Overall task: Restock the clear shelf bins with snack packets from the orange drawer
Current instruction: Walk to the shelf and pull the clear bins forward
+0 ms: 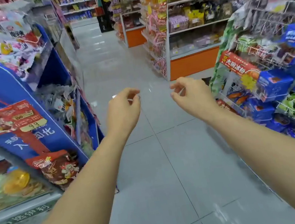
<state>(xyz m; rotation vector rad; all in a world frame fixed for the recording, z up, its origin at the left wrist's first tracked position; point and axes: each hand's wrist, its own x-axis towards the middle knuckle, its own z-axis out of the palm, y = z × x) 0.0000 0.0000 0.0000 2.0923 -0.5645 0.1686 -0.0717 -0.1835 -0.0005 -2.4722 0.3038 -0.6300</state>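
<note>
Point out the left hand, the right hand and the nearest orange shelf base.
left hand point(123, 108), head view, back of the hand.
right hand point(192, 96), head view, back of the hand.
orange shelf base point(193, 63), head view, middle of its front panel.

Single head-worn wide-angle view, looking forward and down along a shop aisle from above and behind the hands point(123, 107). Forearms close in the foreground, grey tiled floor point(168, 156) beneath the hands, orange-based shelves point(193, 63) far beyond them.
</note>
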